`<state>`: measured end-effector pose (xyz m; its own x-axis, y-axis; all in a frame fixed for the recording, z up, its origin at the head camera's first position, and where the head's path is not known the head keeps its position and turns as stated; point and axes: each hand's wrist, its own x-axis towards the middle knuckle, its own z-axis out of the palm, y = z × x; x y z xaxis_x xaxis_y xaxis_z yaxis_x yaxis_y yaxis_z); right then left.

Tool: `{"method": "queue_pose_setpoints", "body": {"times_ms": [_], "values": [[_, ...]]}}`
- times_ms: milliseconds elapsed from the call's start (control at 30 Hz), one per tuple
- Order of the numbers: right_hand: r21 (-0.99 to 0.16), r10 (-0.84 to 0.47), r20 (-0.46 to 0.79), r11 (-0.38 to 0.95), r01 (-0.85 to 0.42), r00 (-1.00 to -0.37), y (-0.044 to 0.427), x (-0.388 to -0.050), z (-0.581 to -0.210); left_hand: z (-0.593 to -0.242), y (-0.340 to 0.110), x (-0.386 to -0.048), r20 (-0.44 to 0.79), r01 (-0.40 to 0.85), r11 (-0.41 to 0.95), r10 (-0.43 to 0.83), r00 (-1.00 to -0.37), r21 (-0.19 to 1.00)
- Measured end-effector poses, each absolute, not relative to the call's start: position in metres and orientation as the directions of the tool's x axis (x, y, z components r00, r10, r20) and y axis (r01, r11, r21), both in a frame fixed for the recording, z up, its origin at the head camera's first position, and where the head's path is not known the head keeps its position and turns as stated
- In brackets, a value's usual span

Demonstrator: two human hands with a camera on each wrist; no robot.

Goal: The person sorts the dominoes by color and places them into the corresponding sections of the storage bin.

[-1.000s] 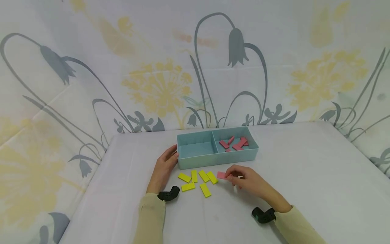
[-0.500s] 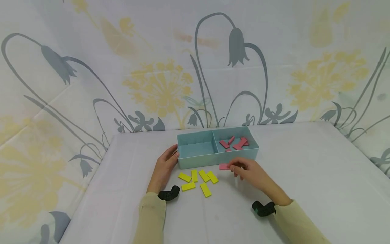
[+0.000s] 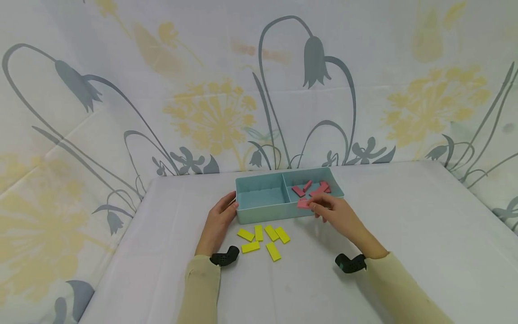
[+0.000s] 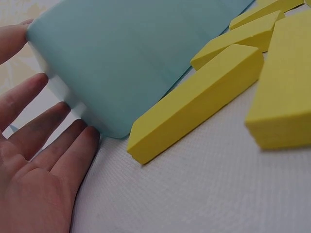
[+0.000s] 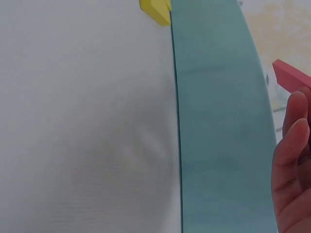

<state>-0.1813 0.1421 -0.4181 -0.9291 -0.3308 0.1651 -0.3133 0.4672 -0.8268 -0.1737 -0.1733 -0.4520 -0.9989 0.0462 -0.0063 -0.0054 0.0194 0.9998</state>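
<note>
A light-blue box [image 3: 263, 213] with two compartments stands at the table's back. Several pink blocks [image 3: 298, 191] lie in its right compartment; no block shows in the left one. My left hand [image 3: 218, 222] rests against the box's left end, its fingers fairly straight and touching the wall in the left wrist view. By its end, my right hand [image 3: 335, 213] pinches one pink block [image 3: 303, 204], raised in front of the right compartment near the front rim. In the right wrist view this pink block [image 5: 291, 76] sticks out past the fingertips.
Several yellow blocks [image 3: 251, 247] lie loose on the white tablecloth [image 3: 307, 288] in front of the box, the nearest close to its front wall. Behind the box rises a flower-patterned cloth [image 3: 259, 99].
My right hand has lifted the pink block from beside the yellow blocks and carried it away from me, up to the box's front rim. The left hand stays put.
</note>
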Motion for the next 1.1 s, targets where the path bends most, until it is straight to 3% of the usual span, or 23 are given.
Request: {"method": "queue_pose_setpoints", "body": {"times_ms": [733,1100], "values": [[-0.819,-0.307,0.200,0.469,-0.331,-0.930,0.142,-0.204,-0.400,-0.480,-0.179,-0.189,0.031,0.031,-0.012,0.035,-0.999,0.999],[-0.808,-0.299,0.176,0.500,-0.311,-0.938,0.142,-0.229,-0.413,-0.480,-0.180,-0.190,0.037,0.037,-0.014,0.041,-0.998,0.999]]}}
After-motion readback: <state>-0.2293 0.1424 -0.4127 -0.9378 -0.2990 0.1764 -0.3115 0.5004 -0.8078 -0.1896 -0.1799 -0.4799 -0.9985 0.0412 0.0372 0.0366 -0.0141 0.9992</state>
